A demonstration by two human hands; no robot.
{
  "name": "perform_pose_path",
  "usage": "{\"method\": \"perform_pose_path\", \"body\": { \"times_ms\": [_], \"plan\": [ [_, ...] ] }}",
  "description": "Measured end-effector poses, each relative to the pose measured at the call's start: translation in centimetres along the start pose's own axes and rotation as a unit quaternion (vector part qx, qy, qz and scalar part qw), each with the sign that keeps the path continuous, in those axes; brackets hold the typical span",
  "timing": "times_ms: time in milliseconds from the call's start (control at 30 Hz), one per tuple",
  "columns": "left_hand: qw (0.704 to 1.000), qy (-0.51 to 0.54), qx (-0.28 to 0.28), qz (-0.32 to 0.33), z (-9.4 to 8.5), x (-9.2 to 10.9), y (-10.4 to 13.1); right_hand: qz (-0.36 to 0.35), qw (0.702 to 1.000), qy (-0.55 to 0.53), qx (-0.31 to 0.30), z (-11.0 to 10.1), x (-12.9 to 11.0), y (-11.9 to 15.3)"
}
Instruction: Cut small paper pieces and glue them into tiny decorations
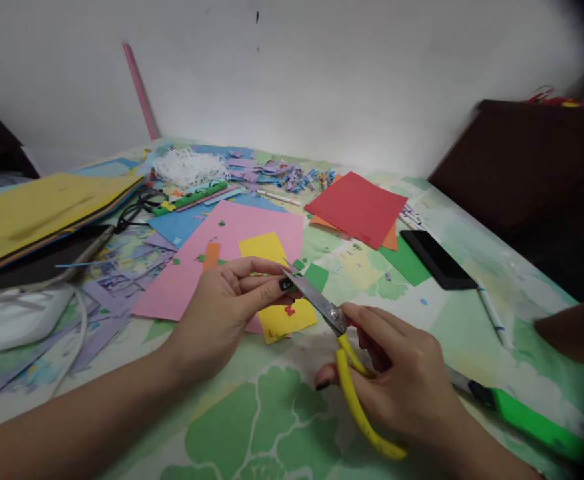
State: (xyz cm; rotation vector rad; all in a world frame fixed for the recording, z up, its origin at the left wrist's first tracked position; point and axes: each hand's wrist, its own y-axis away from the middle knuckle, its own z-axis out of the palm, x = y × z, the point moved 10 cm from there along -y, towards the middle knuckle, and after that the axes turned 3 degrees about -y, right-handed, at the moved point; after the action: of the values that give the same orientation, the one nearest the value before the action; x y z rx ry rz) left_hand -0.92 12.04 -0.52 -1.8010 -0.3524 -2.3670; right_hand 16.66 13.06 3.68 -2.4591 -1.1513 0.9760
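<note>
My right hand (397, 370) grips a pair of yellow-handled scissors (359, 400), thumb and fingers around the handles. The metal blades point up and left, towards my left hand (237, 293). That hand is closed in a pinch at the blade tips; whatever lies between its fingertips is too small and covered to make out. Beneath and behind it are pieces of yellow paper (292, 321), one bearing a small red shape, and a large pink sheet (172, 290). A small green paper piece (318, 276) and an orange strip (211, 256) lie close by.
A green-handled cutter (537, 417) lies beside my right forearm. Farther right are a black phone (439, 259), a marker (495, 317) and red paper (359, 208). Left are yellow sheets (47, 207), eyeglasses (135, 212), a white device (17, 323) with a cable, and purple scraps (107, 300).
</note>
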Motion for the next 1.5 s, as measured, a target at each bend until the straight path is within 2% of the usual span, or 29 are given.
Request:
{"method": "perform_pose_path", "body": {
  "times_ms": [200, 433, 667, 800, 1500],
  "plan": [
    [1.0, -0.001, 0.017, -0.006, -0.1, -0.2, 0.1, -0.005, 1.0, -0.001, 0.008, -0.1, -0.2, 0.1],
    [1.0, 0.0, 0.003, 0.001, 0.1, 0.0, 0.1, -0.021, 1.0, -0.009, 0.01, 0.0, 0.0, 0.6],
    [0.995, -0.086, -0.016, 0.046, -0.4, 1.4, -0.3, -0.036, 0.999, -0.019, 0.017, -0.3, -0.2, 0.7],
    [0.989, -0.137, -0.03, 0.046, -0.5, 1.9, -0.5, -0.04, 0.999, -0.027, 0.011, -0.5, -0.3, 0.5],
    [0.968, -0.221, -0.093, 0.072, 0.0, 3.3, -0.9, -0.059, 0.998, -0.002, -0.015, -0.6, -0.8, 0.1]
  ]
}}
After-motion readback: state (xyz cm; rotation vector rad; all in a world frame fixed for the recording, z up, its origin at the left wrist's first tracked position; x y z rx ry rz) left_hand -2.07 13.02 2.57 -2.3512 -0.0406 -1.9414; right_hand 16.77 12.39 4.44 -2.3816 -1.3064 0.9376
